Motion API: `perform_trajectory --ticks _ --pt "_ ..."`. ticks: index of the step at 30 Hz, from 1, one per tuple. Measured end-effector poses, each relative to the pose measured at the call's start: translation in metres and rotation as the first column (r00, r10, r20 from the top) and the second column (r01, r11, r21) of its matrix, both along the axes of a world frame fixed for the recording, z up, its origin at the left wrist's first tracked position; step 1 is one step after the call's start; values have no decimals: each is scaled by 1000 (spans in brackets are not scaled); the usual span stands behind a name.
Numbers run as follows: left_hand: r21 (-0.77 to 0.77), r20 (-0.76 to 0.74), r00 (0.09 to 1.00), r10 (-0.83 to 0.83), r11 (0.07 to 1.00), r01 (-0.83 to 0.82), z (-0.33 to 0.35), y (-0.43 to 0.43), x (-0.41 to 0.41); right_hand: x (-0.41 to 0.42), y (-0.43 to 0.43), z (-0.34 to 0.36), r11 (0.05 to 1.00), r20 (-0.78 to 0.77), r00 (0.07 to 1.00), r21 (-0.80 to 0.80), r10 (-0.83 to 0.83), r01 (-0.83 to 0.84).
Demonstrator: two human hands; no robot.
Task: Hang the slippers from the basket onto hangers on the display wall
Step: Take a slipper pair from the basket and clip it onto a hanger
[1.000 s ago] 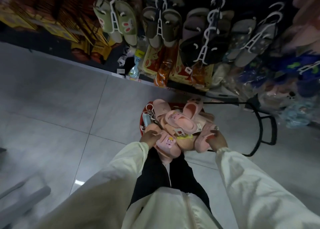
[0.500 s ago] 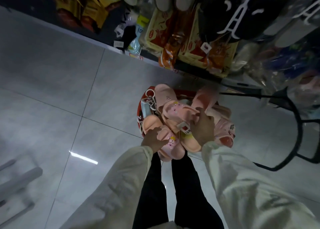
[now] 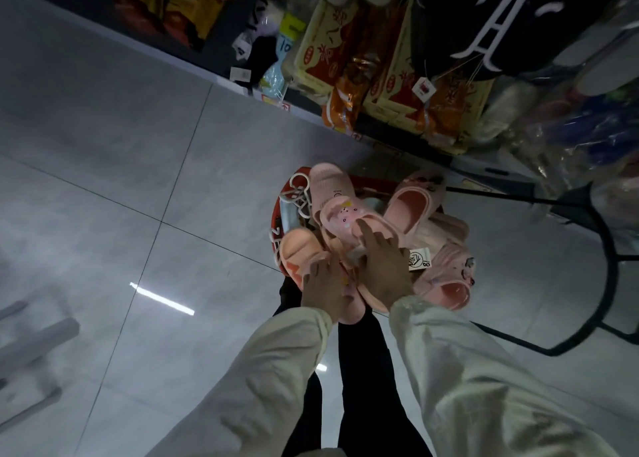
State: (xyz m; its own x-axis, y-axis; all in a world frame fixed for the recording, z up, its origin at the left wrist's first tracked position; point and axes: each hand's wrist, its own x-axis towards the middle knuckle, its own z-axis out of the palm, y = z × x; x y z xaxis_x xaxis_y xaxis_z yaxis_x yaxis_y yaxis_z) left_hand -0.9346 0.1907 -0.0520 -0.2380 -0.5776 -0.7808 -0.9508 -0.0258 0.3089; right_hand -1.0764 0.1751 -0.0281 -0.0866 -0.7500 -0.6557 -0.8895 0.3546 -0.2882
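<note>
Nearest us, our pale sleeves (image 3: 276, 370) ran down to the pile. A second before, our hands had been well apart, the right one at the pile's right edge. Now our right hand (image 3: 383, 266) had come in to the middle, just beside our left hand (image 3: 325, 283).

The left lay on the nearest pink slipper (image 3: 347, 310), its fingers hidden, so we could not tell whether it gripped. The right had its forefinger straight along the faced pink slipper (image 3: 340, 216) and the rest bent down out of sight; we could not tell a grasp there either. We judged that a pair was being picked out, with nothing lifted yet.

All the slippers were still heaped in the red basket (image 3: 278, 214) on the floor, a peach slipper (image 3: 299, 249) to the left and a paper tag (image 3: 419, 259) to the right. Loose white hangers (image 3: 299, 188) lay tangled at the far left rim and might snag. The black handle (image 3: 603, 249) stood right. Farther off were packets (image 3: 321, 59), then dark slippers (image 3: 449, 14) on a wall hanger (image 3: 489, 31).
</note>
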Motion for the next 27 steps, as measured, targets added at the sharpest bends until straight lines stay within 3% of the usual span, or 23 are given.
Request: perform_trajectory --ticks 4,7,11,19,23,27 --pt "110 -78 984 161 982 -152 -17 6 -5 1 -3 12 997 -19 997 -20 68 -69" --pt "180 -135 943 305 943 -279 -46 15 -1 1 -8 12 988 -8 989 61 145 -145" --pt "150 -167 922 350 933 -327 -10 -3 4 0 -8 7 982 94 987 123 130 -141" --pt "-32 -207 951 231 970 -242 11 -36 23 22 17 15 993 99 989 -46 111 -106" --pt "-111 -188 981 51 991 -73 10 -50 38 48 21 34 994 170 981 -61 98 -89" --pt "-70 -109 994 13 997 -21 10 -61 63 73 26 19 980 166 968 -97 189 -175"
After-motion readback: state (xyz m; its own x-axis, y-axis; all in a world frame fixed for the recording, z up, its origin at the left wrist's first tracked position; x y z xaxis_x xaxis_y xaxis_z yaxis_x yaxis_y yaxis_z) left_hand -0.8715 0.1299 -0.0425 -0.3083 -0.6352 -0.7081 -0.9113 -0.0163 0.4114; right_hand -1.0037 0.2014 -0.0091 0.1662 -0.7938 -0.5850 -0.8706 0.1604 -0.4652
